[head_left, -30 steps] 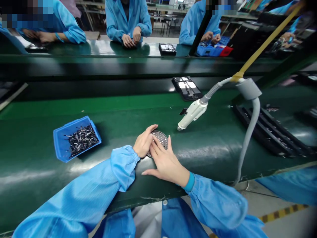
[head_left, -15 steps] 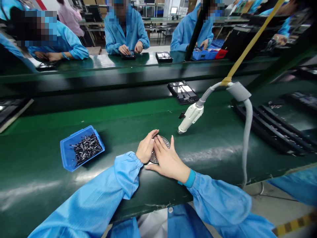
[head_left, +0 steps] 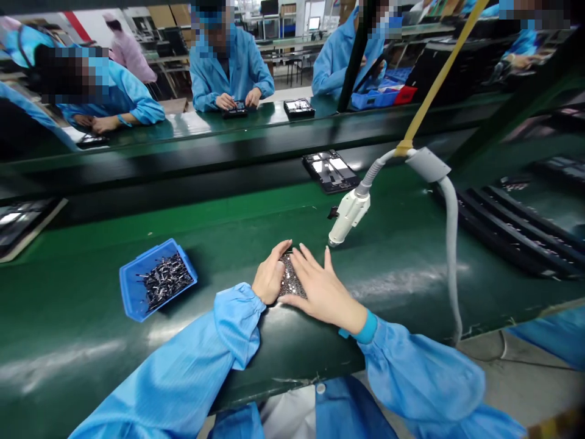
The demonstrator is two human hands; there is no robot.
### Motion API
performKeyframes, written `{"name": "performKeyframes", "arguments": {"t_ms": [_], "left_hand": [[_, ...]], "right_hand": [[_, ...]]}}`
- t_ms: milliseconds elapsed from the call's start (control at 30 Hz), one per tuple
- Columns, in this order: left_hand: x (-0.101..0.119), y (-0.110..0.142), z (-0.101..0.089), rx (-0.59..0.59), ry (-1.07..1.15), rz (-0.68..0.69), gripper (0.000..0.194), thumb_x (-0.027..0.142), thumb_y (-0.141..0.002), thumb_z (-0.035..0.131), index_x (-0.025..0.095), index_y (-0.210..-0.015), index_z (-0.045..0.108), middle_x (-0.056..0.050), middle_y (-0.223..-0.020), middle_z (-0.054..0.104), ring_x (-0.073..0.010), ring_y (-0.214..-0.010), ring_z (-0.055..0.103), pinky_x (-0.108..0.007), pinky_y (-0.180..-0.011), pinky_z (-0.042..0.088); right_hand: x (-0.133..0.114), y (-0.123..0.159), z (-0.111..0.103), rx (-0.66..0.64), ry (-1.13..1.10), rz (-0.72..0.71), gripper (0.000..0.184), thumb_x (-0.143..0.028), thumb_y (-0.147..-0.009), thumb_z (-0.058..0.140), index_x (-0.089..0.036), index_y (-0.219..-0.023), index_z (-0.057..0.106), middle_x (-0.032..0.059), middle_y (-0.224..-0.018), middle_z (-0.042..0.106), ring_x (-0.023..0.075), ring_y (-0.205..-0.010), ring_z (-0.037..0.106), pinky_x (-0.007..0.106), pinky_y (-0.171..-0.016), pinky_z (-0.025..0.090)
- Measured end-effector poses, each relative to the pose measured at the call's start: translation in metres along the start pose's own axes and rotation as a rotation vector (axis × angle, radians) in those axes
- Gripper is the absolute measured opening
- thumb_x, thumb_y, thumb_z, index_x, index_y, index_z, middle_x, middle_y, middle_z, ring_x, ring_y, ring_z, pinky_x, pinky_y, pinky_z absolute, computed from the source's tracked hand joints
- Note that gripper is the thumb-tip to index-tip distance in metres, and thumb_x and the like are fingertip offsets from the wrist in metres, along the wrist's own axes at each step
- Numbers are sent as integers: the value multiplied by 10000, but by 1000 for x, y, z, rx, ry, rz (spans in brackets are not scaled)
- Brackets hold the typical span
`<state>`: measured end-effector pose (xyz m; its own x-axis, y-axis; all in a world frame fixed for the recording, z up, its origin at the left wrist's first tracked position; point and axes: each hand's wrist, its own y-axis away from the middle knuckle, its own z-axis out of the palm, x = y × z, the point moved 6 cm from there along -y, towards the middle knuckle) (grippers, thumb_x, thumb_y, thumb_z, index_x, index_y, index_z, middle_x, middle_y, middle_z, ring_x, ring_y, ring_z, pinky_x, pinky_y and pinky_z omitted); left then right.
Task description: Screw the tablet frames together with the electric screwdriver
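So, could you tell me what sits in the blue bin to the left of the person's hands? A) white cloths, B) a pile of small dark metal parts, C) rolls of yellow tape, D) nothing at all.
B: the blue bin on the green bench, to the left of the left hand, holds a heap of small dark metal parts, with no tape or cloth in it.

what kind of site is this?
Most likely an electronics assembly line. A long green conveyor belt runs between rows of people in blue smocks, a hanging electric screwdriver dangles over the bench, and a blue bin of small metal parts sits nearby.
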<state>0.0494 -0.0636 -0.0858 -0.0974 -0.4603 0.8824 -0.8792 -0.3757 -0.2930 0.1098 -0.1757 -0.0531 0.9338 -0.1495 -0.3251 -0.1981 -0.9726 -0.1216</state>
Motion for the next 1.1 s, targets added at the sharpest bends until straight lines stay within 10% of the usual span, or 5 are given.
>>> {"name": "performKeyframes", "arguments": {"t_ms": [200,367,600,867,1100], "left_hand": [[4,-2,1,-79,-153,27,866,757,-918,145,152,-1522,281,-149,-1557,343,-277,-1452,334,-460,-1256,225],[8,-3,1,-117,-223,116,901,760,-915,151,140,-1568,145,-160,-1638,41,-285,-1522,116,-442,-1267,164],[11,-21,1,-202,-209,139,822,696,-957,179,114,-1532,258,-175,-1594,245,-273,-1489,250,-457,-1259,195],[-44,-170,-25,70,-468,-485,326,389,-943,540,112,-1071,656,-156,-1132,688,-261,-1072,653,-349,-985,508],[-65,-287,7,61,-540,-656,547,624,-847,604,93,-951,685,-262,-1104,673,-412,-1164,601,-455,-942,497]], "right_hand": [[24,-10,3,-112,-102,-132,1244,-733,-689,717,-27,-1538,145,257,-1588,192,386,-1491,177,646,-1176,251],[9,-26,3,-1,-148,-209,1094,-562,-679,779,-4,-1471,271,259,-1459,413,376,-1377,375,586,-1153,322],[8,27,1,209,-26,166,1019,-453,-651,745,-1,-1458,315,250,-1378,452,400,-1254,435,550,-1108,385],[82,90,-8,445,167,551,950,-584,-765,639,-117,-1490,240,221,-1297,505,420,-1178,490,556,-914,513],[105,85,-13,566,194,569,945,-790,-842,393,-90,-1467,280,266,-1349,474,440,-1196,483,595,-942,473]]}}
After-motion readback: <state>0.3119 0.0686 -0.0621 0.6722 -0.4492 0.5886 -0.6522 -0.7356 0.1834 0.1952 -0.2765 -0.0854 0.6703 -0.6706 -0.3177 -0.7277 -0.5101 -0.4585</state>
